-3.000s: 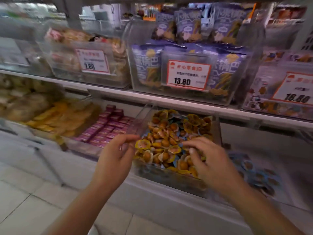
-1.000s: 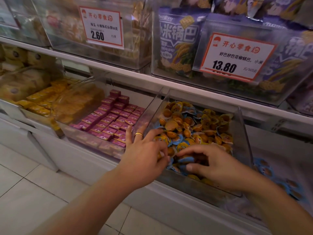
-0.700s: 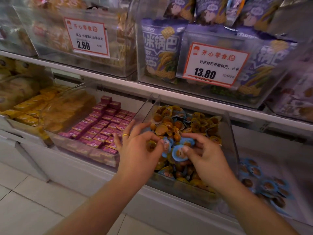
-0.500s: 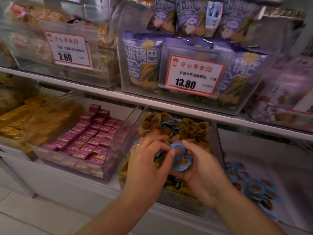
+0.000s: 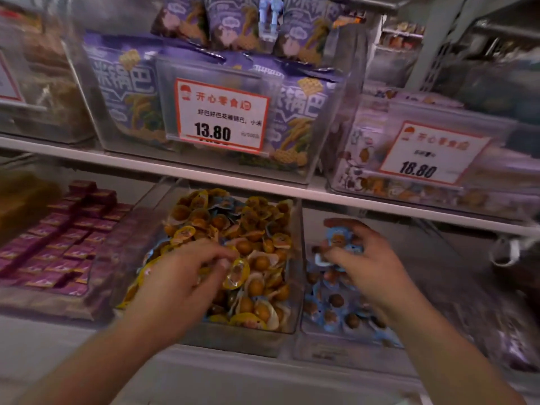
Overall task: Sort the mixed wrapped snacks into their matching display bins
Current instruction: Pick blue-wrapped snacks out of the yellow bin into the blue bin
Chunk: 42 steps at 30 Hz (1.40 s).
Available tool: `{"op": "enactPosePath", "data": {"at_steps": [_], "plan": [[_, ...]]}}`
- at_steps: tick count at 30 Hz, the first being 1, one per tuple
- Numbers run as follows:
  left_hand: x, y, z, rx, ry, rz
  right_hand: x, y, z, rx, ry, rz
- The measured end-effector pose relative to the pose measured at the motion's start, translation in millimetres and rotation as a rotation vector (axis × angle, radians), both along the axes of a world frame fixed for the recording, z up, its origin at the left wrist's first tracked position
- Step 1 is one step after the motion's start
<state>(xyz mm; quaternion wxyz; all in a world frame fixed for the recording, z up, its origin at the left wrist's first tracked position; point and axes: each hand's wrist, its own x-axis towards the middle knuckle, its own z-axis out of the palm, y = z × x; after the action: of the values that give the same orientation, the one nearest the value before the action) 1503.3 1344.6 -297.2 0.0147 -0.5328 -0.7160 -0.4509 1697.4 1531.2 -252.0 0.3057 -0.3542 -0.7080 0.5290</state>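
Observation:
A clear middle bin [image 5: 296, 258] on the lower shelf is heaped with yellow-wrapped round snacks [image 5: 251, 229], with a few blue wrappers mixed in at its left side. My left hand [image 5: 187, 276] is down in this bin, fingers curled on the pile beside a yellow-wrapped snack [image 5: 237, 273]; the frame is blurred there. My right hand [image 5: 365, 258] hovers over the bin to the right and grips several blue-wrapped snacks [image 5: 340, 239]. That right bin [image 5: 330, 350] holds more blue-wrapped snacks [image 5: 330, 314].
Left of the yellow bin lies a bin of purple wrapped blocks [image 5: 64, 241]. On the upper shelf [image 5: 233, 185] stand clear bins of purple snack bags [image 5: 292, 118] with price tags 13.80 and 18.80. White floor tiles show below.
Both hands lifted blue-wrapped snacks out of the yellow bin. My right hand carried them right, over the blue bin. My left hand dropped back into the yellow pile.

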Motion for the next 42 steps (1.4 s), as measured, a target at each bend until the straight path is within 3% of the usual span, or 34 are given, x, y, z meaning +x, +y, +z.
{"op": "enactPosePath", "data": {"at_steps": [4, 6, 9, 11, 13, 17, 21, 25, 29, 31, 36, 42], "plan": [[-20, -14, -8, -0.203, 0.034, 0.025, 30, 37, -27, 0.194, -0.485, 0.115], [-24, -17, -9, -0.312, 0.072, -0.048, 34, 44, -32, 0.281, -0.475, 0.082], [-29, -24, -10, -0.37, 0.092, -0.109, 25, 31, -26, 0.329, -0.2, 0.001], [-33, -29, -10, -0.392, 0.072, -0.125, 12, 5, -16, 0.408, -0.077, 0.058], [-35, -33, -9, -0.447, 0.145, -0.147, -2, -26, -12, 0.659, -0.103, 0.206], [-35, -35, -7, -0.55, 0.296, -0.208, -29, -69, -25, 1.026, -0.38, 0.503], [-34, -30, -12, -0.576, 0.326, -0.159, -43, -77, -39, 1.006, -0.631, 0.598], [-33, -28, -17, -0.608, 0.351, -0.123, -55, -76, -46, 0.987, -0.69, 0.604], [-35, -30, -19, -0.524, 0.327, -0.132, -68, -72, -50, 0.908, -0.722, 0.666], [-35, -33, -18, -0.476, 0.239, -0.131, -74, -68, -49, 0.878, -0.713, 0.688], [-40, -40, -13, -0.365, -0.235, -0.234, -83, -61, -45, 0.807, -0.668, 0.725], [-39, -36, -19, -0.139, -0.345, -0.107, -87, -58, -47, 0.79, -0.674, 0.701]]}}
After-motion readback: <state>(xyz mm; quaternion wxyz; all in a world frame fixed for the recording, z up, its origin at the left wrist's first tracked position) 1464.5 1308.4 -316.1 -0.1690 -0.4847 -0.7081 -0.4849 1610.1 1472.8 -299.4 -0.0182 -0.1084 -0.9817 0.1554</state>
